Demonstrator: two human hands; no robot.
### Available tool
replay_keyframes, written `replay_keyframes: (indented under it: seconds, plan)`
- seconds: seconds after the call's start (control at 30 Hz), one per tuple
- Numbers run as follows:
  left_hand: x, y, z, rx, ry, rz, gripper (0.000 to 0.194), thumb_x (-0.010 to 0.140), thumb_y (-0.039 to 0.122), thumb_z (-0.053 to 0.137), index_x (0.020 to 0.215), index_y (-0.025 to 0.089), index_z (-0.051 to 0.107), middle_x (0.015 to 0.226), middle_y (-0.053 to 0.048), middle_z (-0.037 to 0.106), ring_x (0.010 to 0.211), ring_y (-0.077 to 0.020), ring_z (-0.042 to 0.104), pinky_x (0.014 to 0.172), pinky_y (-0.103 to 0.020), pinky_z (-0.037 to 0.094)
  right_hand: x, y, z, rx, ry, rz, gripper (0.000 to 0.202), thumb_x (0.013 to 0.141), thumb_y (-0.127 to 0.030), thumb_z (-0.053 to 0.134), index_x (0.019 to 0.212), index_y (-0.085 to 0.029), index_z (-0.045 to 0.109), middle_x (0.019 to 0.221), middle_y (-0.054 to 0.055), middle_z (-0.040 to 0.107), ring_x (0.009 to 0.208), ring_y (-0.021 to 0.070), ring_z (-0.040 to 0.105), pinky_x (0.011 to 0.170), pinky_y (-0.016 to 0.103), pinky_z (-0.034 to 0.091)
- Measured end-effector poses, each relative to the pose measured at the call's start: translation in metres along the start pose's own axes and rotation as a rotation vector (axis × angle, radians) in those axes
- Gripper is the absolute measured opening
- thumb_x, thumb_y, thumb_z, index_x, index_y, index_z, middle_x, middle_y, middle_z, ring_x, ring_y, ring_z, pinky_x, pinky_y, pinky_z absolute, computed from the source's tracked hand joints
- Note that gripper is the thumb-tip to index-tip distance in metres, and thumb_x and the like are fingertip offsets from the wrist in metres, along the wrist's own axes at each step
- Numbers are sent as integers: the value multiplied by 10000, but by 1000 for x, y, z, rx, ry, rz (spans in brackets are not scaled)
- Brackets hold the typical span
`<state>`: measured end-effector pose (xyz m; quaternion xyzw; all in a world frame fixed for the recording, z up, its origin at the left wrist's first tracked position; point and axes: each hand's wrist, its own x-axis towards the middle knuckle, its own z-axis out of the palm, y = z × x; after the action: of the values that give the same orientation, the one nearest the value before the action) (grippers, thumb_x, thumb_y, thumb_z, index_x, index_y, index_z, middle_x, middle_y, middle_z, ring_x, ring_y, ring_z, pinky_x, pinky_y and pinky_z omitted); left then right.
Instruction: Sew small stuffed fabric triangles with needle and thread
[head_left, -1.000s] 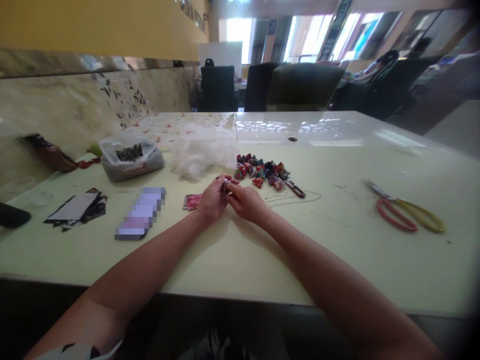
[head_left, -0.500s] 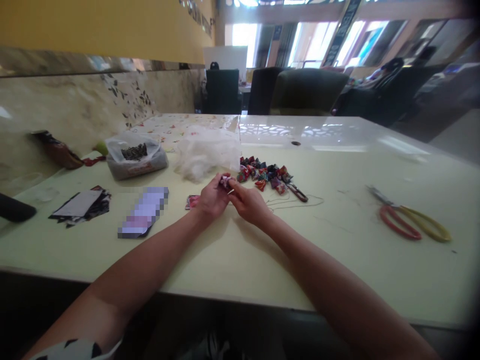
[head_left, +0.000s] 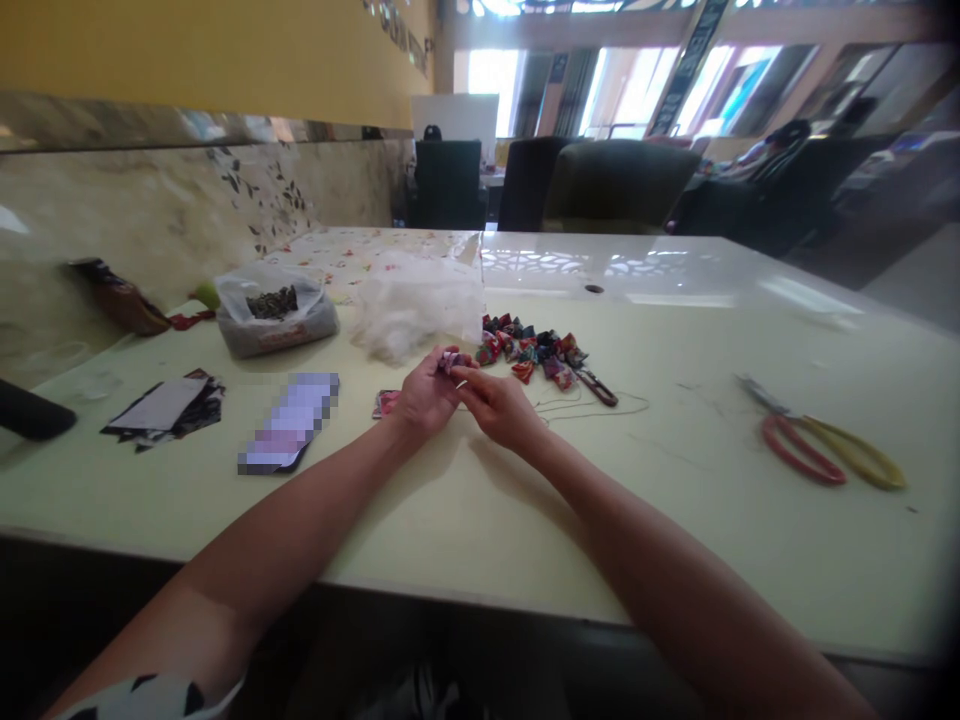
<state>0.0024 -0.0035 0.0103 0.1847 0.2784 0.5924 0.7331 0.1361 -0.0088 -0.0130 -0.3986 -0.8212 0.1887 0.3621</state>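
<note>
Over the middle of the table, my left hand (head_left: 427,398) holds a small purple-and-white patterned piece of cloth (head_left: 450,362) in its fingers. My right hand (head_left: 496,405) meets it from the right, index fingertip and thumb pinched at the cloth's near edge; what lies between them is too small to make out. Thin thread (head_left: 585,408) lies in loops on the table to the right of this hand. Just beyond the hands is a pile of small stuffed patterned cloth pouches (head_left: 536,350), with small thread snips (head_left: 598,388) at its right edge. A red patterned cloth patch (head_left: 385,403) shows beside my left wrist.
Behind my hands rests a plastic bag of white stuffing (head_left: 412,310). Leftward are a bag of dried plant bits (head_left: 277,325), a phone (head_left: 289,425) and dark cloth pieces (head_left: 161,410). Large scissors (head_left: 825,445) with red and yellow handles lie right. Chairs (head_left: 619,185) stand beyond the table.
My right fingertips have shifted slightly down on the cloth, and more of it shows in my left hand. The view has moved a little; the table items stay put.
</note>
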Motion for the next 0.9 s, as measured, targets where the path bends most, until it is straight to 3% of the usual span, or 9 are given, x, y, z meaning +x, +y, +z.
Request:
replay_keyframes:
  seconds: [0.17,0.4,0.5,0.57,0.7,0.77,0.9]
  plan:
    - [-6,-9,1,50,-49,-2,252,1001,283,425,833,162,569,754,-24,644,734,-140,648,750,-273,509,1,-5,-2,-229,-125,16,391,907,-246,493,1246,-125,646,1007,148,750,798,257,682,647,288,425]
    - [-2,-7,0,40,-13,69,244,999,221,406,859,162,597,788,-23,659,746,-125,640,799,-272,507,0,-2,-2,-144,-19,22,506,917,-249,467,1411,-168,546,1093,139,744,849,260,703,762,338,495]
    - [-5,-12,2,100,-103,105,248,992,235,448,808,149,590,774,-29,646,755,-116,635,787,-239,512,2,1,1,68,29,29,472,879,-250,530,1341,-176,597,980,100,749,788,216,683,725,303,508]
    - [-8,-15,2,165,-183,131,213,971,270,508,824,142,593,777,-30,633,739,-123,634,741,-240,527,3,0,3,297,47,57,377,881,-293,557,1228,-185,656,823,49,720,636,156,629,612,253,493]
    - [-11,-17,-1,322,-305,172,198,903,345,635,982,179,561,801,1,608,602,-120,605,580,-256,526,6,-5,0,748,100,242,302,887,-429,586,997,-167,689,457,-77,461,355,74,373,365,191,316]
    - [-10,-16,-4,418,-361,192,288,883,380,665,1065,202,531,790,14,606,557,-124,601,562,-275,527,6,-7,-4,920,116,317,300,856,-450,630,949,-167,672,404,-102,406,323,64,312,333,187,288]
    - [-7,-15,-8,545,-389,294,418,870,412,683,1185,208,499,777,11,640,562,-136,633,607,-296,538,5,-9,-12,1143,123,382,330,805,-443,701,990,-176,642,402,-115,434,328,60,285,359,198,372]
